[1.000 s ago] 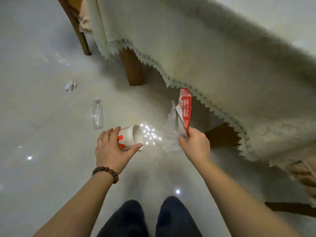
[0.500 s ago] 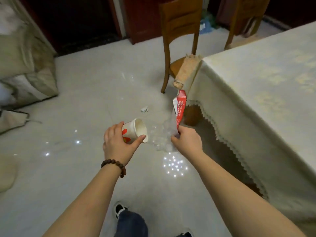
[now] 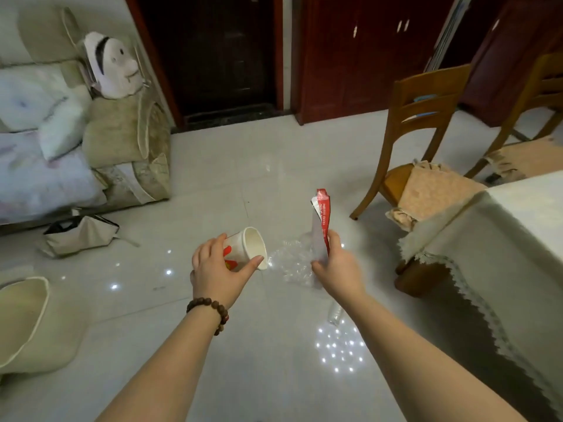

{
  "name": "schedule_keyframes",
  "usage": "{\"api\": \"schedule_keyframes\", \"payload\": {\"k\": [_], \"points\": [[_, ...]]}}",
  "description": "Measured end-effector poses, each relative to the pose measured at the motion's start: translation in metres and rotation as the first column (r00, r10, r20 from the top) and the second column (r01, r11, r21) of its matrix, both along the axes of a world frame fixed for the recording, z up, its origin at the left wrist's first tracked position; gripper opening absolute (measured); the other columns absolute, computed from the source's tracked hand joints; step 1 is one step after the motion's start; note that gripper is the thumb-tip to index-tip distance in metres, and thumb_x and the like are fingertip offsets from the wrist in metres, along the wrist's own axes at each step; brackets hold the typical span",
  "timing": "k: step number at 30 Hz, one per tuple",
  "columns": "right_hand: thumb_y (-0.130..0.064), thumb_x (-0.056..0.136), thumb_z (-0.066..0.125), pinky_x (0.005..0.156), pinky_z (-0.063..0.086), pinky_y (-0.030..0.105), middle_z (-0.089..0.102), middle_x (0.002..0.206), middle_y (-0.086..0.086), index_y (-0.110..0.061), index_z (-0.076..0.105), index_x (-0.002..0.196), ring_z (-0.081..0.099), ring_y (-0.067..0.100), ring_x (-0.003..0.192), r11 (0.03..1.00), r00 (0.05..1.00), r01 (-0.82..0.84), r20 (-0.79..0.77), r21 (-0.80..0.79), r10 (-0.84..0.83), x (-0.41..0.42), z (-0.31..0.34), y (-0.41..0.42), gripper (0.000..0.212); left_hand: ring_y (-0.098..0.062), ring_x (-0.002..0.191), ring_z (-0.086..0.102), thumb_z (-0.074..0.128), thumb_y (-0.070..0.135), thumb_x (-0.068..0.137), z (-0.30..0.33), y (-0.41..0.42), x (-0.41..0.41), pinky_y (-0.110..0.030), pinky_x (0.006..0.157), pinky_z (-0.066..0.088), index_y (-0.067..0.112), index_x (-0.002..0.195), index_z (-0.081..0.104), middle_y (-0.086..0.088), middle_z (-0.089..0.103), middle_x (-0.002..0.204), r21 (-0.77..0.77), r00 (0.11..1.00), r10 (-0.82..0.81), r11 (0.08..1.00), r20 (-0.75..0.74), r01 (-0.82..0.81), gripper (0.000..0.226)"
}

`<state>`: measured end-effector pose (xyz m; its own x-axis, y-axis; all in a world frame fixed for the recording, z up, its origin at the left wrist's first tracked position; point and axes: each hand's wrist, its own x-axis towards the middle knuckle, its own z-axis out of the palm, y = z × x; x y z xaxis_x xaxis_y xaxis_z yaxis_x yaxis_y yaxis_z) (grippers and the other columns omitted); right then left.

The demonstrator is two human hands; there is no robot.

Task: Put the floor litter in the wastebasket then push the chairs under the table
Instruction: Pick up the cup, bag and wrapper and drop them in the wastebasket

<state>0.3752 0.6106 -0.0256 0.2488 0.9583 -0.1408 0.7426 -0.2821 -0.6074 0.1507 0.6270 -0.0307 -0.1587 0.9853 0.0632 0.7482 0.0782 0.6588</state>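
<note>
My left hand (image 3: pixel 217 268) grips a white paper cup (image 3: pixel 248 248) with red print, its mouth turned to the right. My right hand (image 3: pixel 336 266) pinches a red and white wrapper (image 3: pixel 322 213) together with a clear crumpled plastic bag (image 3: pixel 294 263) that hangs to its left. A clear plastic bottle (image 3: pixel 335 313) lies on the floor just under my right forearm. A cream wastebasket (image 3: pixel 24 324) sits at the far left edge. Two wooden chairs (image 3: pixel 423 141) (image 3: pixel 536 117) stand pulled out from the table (image 3: pixel 502 239), which has a cream lace-edged cloth.
A sofa (image 3: pixel 61 153) with pillows and a plush toy fills the upper left. A grey folded bag (image 3: pixel 79 236) lies on the floor in front of it. Dark red doors and cabinets (image 3: pixel 365 56) line the far wall. Glossy white tiles lie between.
The view has lifted from under the table to the room. Both hands keep their hold on the cup, wrapper and bag. The wastebasket and sofa have come into view at left.
</note>
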Motion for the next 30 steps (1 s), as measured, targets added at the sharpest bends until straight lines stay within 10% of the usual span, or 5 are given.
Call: {"api": "schedule_keyframes", "payload": {"k": [7, 16, 30], "points": [[-0.019, 0.086, 0.059, 0.062, 0.054, 0.036, 0.062, 0.085, 0.005, -0.059, -0.019, 0.136, 0.061, 0.023, 0.070, 0.993, 0.999, -0.036, -0.019, 0.110, 0.038, -0.008, -0.002, 0.117, 0.101, -0.019, 0.132, 0.030, 0.068, 0.067, 0.066, 0.003, 0.131, -0.014, -0.051, 0.101, 0.040, 0.026, 0.137, 0.041, 0.005, 0.047, 0.133, -0.005, 0.999, -0.039, 0.999, 0.017, 0.039, 0.087], [-0.010, 0.083, 0.063, 0.064, 0.037, 0.028, 0.055, 0.078, -0.003, -0.019, 0.055, 0.123, 0.055, 0.020, 0.076, 0.988, 0.994, 0.034, -0.104, 0.151, -0.018, 0.042, -0.024, 0.338, 0.041, -0.023, 0.130, 0.033, 0.069, 0.066, 0.067, -0.001, 0.372, 0.018, -0.051, 0.102, 0.038, 0.026, 0.136, 0.041, 0.002, 0.047, 0.134, -0.016, 0.995, -0.088, 0.996, -0.041, 0.088, 0.085], [-0.006, 0.079, 0.066, 0.059, 0.037, 0.027, 0.051, 0.059, -0.007, -0.014, 0.066, 0.089, 0.048, 0.011, 0.057, 0.955, 0.970, 0.211, -0.164, 0.210, -0.178, 0.110, -0.012, 0.667, 0.013, -0.022, 0.129, 0.035, 0.068, 0.069, 0.066, 0.002, 0.721, 0.101, -0.052, 0.099, 0.042, 0.027, 0.136, 0.039, 0.001, 0.046, 0.134, -0.021, 0.963, -0.269, 0.963, -0.035, 0.268, 0.086]]}}
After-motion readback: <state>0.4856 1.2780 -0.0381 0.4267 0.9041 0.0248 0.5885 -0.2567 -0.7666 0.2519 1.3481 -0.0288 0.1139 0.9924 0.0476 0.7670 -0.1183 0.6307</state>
